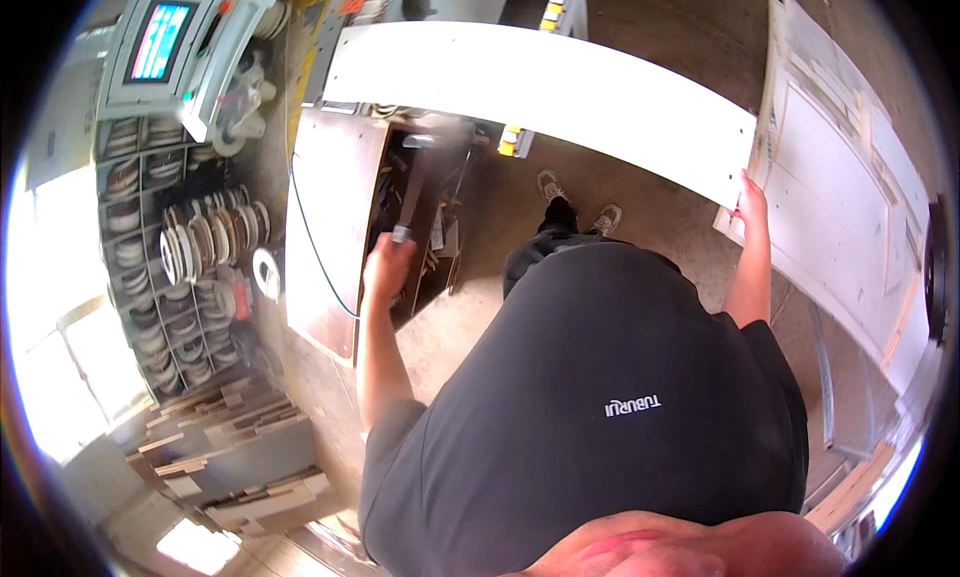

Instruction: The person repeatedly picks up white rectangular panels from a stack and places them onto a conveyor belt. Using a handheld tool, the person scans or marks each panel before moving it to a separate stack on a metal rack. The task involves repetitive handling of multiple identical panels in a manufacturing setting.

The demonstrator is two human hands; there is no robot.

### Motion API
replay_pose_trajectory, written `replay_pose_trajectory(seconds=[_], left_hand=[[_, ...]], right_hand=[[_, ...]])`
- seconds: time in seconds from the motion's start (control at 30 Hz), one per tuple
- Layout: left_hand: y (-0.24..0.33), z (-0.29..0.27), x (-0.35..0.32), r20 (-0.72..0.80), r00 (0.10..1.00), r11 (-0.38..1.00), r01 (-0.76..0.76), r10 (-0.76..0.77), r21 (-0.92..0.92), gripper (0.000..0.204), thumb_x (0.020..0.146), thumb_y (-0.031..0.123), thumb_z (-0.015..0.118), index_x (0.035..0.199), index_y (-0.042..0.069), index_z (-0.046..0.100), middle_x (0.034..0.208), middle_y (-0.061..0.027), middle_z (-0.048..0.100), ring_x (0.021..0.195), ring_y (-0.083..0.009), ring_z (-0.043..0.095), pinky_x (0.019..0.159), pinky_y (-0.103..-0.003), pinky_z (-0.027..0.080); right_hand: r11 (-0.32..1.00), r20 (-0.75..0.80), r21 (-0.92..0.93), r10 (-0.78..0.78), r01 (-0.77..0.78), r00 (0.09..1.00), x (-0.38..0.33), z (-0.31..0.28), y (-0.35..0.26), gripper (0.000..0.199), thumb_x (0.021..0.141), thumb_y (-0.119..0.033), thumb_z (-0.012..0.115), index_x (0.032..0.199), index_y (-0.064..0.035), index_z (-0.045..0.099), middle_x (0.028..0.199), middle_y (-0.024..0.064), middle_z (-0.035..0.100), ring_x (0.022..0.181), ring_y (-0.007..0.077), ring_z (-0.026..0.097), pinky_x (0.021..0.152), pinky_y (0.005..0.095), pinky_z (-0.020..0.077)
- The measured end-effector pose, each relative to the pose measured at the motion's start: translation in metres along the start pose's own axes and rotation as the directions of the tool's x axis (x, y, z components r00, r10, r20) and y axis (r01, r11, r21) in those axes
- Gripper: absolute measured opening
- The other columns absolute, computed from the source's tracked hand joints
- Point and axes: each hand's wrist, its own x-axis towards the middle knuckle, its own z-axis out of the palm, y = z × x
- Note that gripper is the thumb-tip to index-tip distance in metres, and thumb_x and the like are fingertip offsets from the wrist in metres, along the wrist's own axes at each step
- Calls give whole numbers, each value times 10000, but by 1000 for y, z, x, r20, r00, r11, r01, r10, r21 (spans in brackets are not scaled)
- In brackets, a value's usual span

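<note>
A long white panel (540,82) with small dark holes reaches from the machine's edge at the far left to my right hand. My right hand (748,202) grips its near right corner, with the fingers partly under the board. My left hand (388,267) is closed around a long, narrow brownish tool (412,182) with a pale collar by the fist. The tool points away from me, short of the panel, over an open brown cabinet (335,227). Motion smears its far end, so its exact kind cannot be made out.
A control box with a lit screen (160,42) stands at the far left. Below it, a rack (135,247) holds rolls of edging. Stacked boards (230,457) lie at the lower left. White panels (830,187) lean at the right. A yellow-and-white roller strip (555,7) lies beyond the panel.
</note>
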Motion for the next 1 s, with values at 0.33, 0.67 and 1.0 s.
replay_pose_trajectory(seconds=[0.33,0.67,1.0], left_hand=[[59,24,-33,340,937,992,-112,86,59,383,935,424,678,1147,107,652,960,-188,731,897,-383,703,768,-459,543],[-18,24,45,-244,969,986,-8,-33,-165,374,926,383,698,1026,27,642,863,-202,697,825,-371,685,750,-470,517],[23,26,128,-7,968,519,129,-252,-845,250,1003,311,660,947,121,508,612,-4,514,462,-116,466,398,-290,350]], right_hand=[[991,-37,-83,-105,102,994,37,-1,22,597,1024,-568,499,1257,-45,671,1067,116,718,870,211,704,643,354,581],[947,-95,-255,-225,194,970,35,0,5,644,1048,-545,446,1354,-6,621,1302,204,668,1228,328,620,1045,392,454],[988,-101,-150,19,-34,995,-39,4,-62,612,1028,-582,473,1306,-72,665,981,65,696,701,161,615,476,330,449]])
